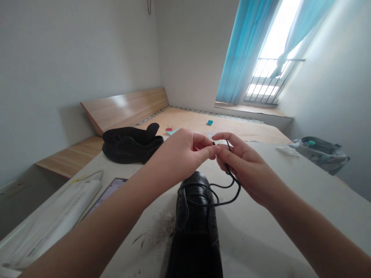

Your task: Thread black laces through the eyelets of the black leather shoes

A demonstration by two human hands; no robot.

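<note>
A black leather shoe (196, 220) stands on the white table, its toe pointing away from me. From its eyelets a thin black shoelace (238, 193) loops out to the right and rises to my hands. Above the toe, my left hand (188, 150) pinches the lace between thumb and fingertips. My right hand (242, 164) is closed round the same lace just beside it, with a strand passing over its index finger. The fingertips of both hands meet, so the lace's very end is partly hidden.
Another black shoe (130, 144) lies at the back left with a black insole-like piece on top. A phone (108, 193) and a white plastic-wrapped packet (58, 216) are at the left. A clear plastic bag (321, 154) stands beyond the table's right side, near a white tissue (287, 151).
</note>
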